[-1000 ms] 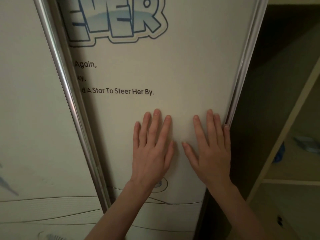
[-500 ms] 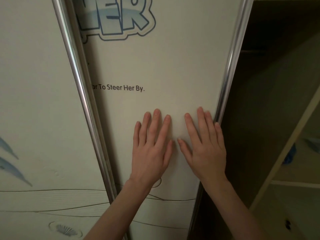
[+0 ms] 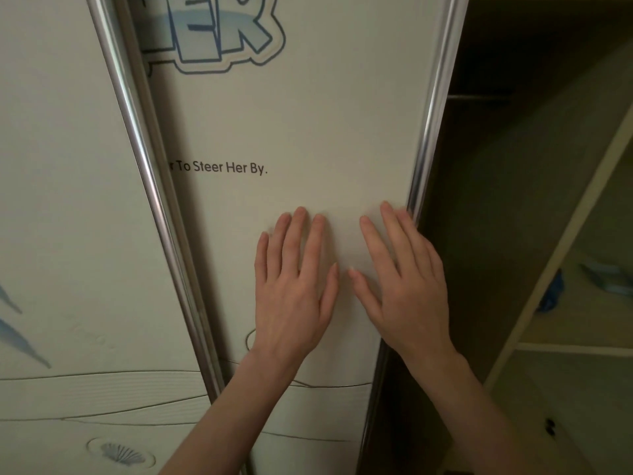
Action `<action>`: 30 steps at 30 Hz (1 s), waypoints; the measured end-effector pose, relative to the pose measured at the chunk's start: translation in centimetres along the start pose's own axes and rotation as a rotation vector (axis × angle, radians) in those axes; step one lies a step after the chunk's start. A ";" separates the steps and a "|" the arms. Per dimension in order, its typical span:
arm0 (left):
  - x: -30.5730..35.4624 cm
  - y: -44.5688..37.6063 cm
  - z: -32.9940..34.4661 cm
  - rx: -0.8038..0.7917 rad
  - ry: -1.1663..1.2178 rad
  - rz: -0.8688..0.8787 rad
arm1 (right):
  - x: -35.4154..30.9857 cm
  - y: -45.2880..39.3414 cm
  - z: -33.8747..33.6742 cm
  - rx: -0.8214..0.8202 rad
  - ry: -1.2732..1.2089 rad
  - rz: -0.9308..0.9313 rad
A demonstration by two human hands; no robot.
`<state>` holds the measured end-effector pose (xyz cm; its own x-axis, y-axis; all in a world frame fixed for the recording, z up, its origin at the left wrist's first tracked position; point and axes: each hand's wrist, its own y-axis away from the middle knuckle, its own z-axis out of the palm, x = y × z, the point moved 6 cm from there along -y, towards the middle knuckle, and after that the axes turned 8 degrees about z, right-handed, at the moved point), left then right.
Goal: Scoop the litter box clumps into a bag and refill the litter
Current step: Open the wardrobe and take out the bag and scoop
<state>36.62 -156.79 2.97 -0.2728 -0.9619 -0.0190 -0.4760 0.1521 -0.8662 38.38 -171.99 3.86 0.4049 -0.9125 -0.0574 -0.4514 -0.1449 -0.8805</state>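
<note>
Both hands lie flat with straight fingers on a sliding wardrobe door (image 3: 308, 108), the left hand (image 3: 294, 286) near the middle of the panel and the right hand (image 3: 404, 279) beside the chrome edge strip (image 3: 435, 108); neither grips anything. The litter box, bag and litter are nowhere in view, so the task's things are probably somewhere in the cupboard or elsewhere. With only palm friction on a smooth panel, the hands could slip, and the right fingertips (image 3: 388, 209) sit close enough to the strip to get pinched if the door jolts. Counted: two hands, two door panels, two chrome strips, one dark opening with shelves (image 3: 579, 347) and one blue thing (image 3: 551, 296) on a shelf.
</note>
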 end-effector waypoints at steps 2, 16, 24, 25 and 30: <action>0.8 -0.3 -0.3 0.002 0.016 0.018 | 0.7 0.3 -1.2 0.038 0.009 0.016; 11.6 -2.3 2.0 0.005 0.306 0.165 | 10.1 4.7 -8.1 -0.116 0.270 0.285; 18.6 -3.1 5.2 -0.080 0.441 0.249 | 16.8 7.4 -12.5 -0.207 0.448 0.425; 19.4 -3.2 5.6 -0.091 0.456 0.260 | 17.5 7.6 -12.9 -0.216 0.461 0.438; 23.7 -3.6 7.8 -0.139 0.526 0.330 | 21.1 9.0 -14.8 -0.214 0.510 0.489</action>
<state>38.35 -181.86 1.73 -0.7813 -0.6241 0.0045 -0.3908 0.4836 -0.7832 31.07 -198.26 1.66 -0.2788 -0.9489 -0.1479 -0.6516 0.3000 -0.6967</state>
